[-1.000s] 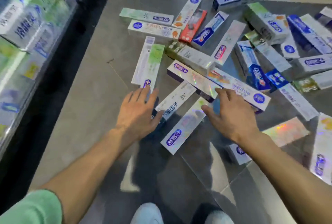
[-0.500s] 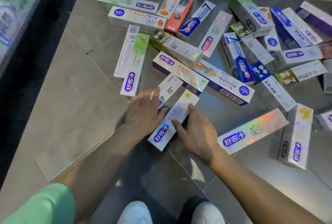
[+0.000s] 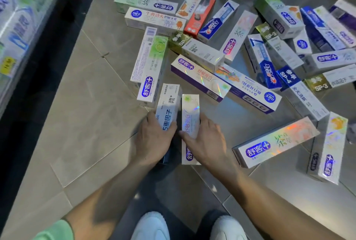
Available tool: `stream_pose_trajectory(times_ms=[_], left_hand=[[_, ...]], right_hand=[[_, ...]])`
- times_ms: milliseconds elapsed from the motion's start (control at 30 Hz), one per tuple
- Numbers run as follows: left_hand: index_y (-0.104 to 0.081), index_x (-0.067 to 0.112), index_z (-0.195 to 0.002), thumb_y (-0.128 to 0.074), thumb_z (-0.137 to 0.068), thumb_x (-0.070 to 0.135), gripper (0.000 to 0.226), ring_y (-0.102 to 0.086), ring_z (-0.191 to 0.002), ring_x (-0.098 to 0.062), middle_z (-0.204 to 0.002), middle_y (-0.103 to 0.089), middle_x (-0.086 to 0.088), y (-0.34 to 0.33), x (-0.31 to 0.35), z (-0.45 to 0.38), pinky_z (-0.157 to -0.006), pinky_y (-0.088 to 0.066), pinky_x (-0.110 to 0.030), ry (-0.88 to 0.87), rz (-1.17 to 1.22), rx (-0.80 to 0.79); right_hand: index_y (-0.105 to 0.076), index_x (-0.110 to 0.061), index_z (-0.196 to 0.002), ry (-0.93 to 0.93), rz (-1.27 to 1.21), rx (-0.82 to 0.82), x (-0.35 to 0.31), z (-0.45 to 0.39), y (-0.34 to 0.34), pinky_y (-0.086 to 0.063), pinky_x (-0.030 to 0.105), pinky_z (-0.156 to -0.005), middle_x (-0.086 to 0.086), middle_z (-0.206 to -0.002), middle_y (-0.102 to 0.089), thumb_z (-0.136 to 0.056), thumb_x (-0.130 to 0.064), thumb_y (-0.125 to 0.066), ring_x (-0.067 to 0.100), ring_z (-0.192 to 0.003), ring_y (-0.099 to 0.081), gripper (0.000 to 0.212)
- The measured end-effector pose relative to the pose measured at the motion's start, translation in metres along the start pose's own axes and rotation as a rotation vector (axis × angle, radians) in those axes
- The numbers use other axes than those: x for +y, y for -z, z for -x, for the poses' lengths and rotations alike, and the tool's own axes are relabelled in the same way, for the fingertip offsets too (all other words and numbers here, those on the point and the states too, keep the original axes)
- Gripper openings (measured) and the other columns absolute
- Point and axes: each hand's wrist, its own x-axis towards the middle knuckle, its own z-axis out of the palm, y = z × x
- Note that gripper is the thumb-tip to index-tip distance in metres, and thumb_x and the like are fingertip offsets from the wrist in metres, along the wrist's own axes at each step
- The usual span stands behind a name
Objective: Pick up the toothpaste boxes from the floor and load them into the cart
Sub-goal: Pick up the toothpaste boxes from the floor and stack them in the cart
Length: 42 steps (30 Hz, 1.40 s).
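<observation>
We have turned the two boxes side by side; our left hand (image 3: 154, 139) and right hand (image 3: 204, 141) now grip them.

I'm seeing my left hand (image 3: 154, 139) covering the blue-print box's (image 3: 168, 108) near end, the shelf goods (image 3: 21, 20) blurring at left, and far-right boxes (image 3: 344, 16) running off frame.
</observation>
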Motion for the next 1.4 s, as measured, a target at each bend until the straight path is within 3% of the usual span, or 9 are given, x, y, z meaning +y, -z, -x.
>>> stream_pose_trajectory(times_ms=[200, 333, 400, 667, 833, 933, 1000, 1167, 1400], left_hand=[[-0.036, 0.022, -0.102, -0.070, -0.083, 0.055, 0.052, -0.061, -0.098, -0.031, -0.109, -0.063, -0.001, 0.011, -0.013, 0.015, -0.080, -0.053, -0.044, 0.071, 0.189, 0.013], [-0.037, 0.028, -0.108, -0.076, -0.081, 0.051, 0.053, -0.060, -0.093, -0.017, -0.104, -0.061, 0.009, 0.019, -0.011, 0.017, -0.068, -0.042, -0.026, 0.049, 0.266, -0.030], [-0.036, 0.035, -0.115, -0.075, -0.082, 0.053, 0.055, -0.061, -0.093, -0.009, -0.109, -0.061, 0.011, 0.024, -0.009, 0.019, -0.067, -0.041, -0.016, 0.034, 0.338, -0.055], [-0.041, 0.035, -0.140, -0.059, -0.098, 0.042, 0.046, -0.067, -0.102, -0.001, -0.127, -0.064, 0.013, 0.081, 0.046, 0.028, -0.090, -0.057, -0.033, -0.053, 0.581, -0.043], [-0.042, 0.046, -0.136, -0.063, -0.097, 0.042, 0.044, -0.071, -0.099, -0.010, -0.120, -0.069, 0.013, 0.184, 0.137, 0.058, -0.087, -0.059, -0.038, -0.137, 0.689, -0.110], [-0.045, 0.049, -0.129, -0.063, -0.098, 0.036, 0.038, -0.072, -0.090, -0.005, -0.102, -0.072, 0.020, 0.262, 0.210, 0.094, -0.073, -0.055, -0.021, -0.197, 0.773, -0.095], [-0.046, 0.046, -0.130, -0.064, -0.097, 0.032, 0.040, -0.073, -0.090, -0.008, -0.101, -0.073, 0.020, 0.318, 0.264, 0.120, -0.075, -0.057, -0.026, -0.217, 0.834, -0.069], [-0.050, 0.033, -0.131, -0.068, -0.081, 0.034, 0.054, -0.072, -0.086, -0.001, -0.097, -0.075, 0.020, 0.473, 0.403, 0.207, -0.071, -0.056, -0.020, -0.282, 0.975, -0.016], [-0.053, 0.031, -0.130, -0.073, -0.087, 0.023, 0.048, -0.076, -0.083, -0.016, -0.100, -0.078, 0.004, 0.654, 0.543, 0.321, -0.067, -0.059, -0.029, -0.349, 1.067, -0.023]], right_hand=[[-0.045, -0.015, -0.136, -0.031, 0.043, 0.048, -0.004, 0.003, -0.015, -0.041, 0.041, -0.098, 0.008, -0.134, -0.050, -0.081, -0.064, -0.062, 0.031, -0.123, -0.046, 0.075], [-0.049, -0.011, -0.122, -0.057, -0.002, 0.024, -0.004, -0.003, -0.013, -0.043, 0.040, -0.086, 0.010, -0.119, -0.053, -0.081, -0.053, -0.062, 0.034, -0.111, -0.052, 0.060], [-0.049, -0.012, -0.120, -0.066, -0.121, -0.009, 0.000, -0.005, -0.009, -0.047, 0.039, -0.084, 0.009, -0.116, -0.053, -0.080, -0.052, -0.065, 0.031, -0.108, -0.054, 0.058], [-0.048, -0.041, -0.107, 0.034, -0.705, 0.065, -0.035, 0.029, 0.072, -0.050, 0.026, -0.085, -0.012, -0.115, -0.060, -0.083, -0.044, -0.078, -0.001, -0.103, -0.059, 0.039], [-0.049, -0.050, -0.126, 0.118, -0.944, -0.011, -0.089, 0.064, 0.197, -0.053, 0.022, -0.091, -0.037, -0.114, -0.063, -0.084, -0.045, -0.076, -0.011, -0.104, -0.062, 0.050], [-0.048, -0.044, -0.133, 0.123, -1.027, -0.034, -0.129, 0.095, 0.290, -0.053, 0.046, -0.098, -0.020, -0.122, -0.067, -0.078, -0.049, -0.077, 0.008, -0.110, -0.068, 0.062], [-0.049, -0.044, -0.129, 0.187, -1.038, -0.049, -0.160, 0.122, 0.363, -0.053, 0.049, -0.099, -0.012, -0.121, -0.069, -0.083, -0.041, -0.075, 0.013, -0.110, -0.068, 0.053], [-0.049, -0.034, -0.136, 0.319, -1.117, -0.063, -0.246, 0.216, 0.556, -0.056, 0.020, -0.081, -0.020, -0.111, -0.072, -0.100, -0.018, -0.056, 0.003, -0.102, -0.070, 0.040], [-0.050, -0.041, -0.136, 0.385, -1.182, 0.115, -0.347, 0.339, 0.752, -0.049, 0.048, -0.104, -0.009, -0.128, -0.068, -0.090, -0.034, -0.069, 0.016, -0.118, -0.066, 0.051]])
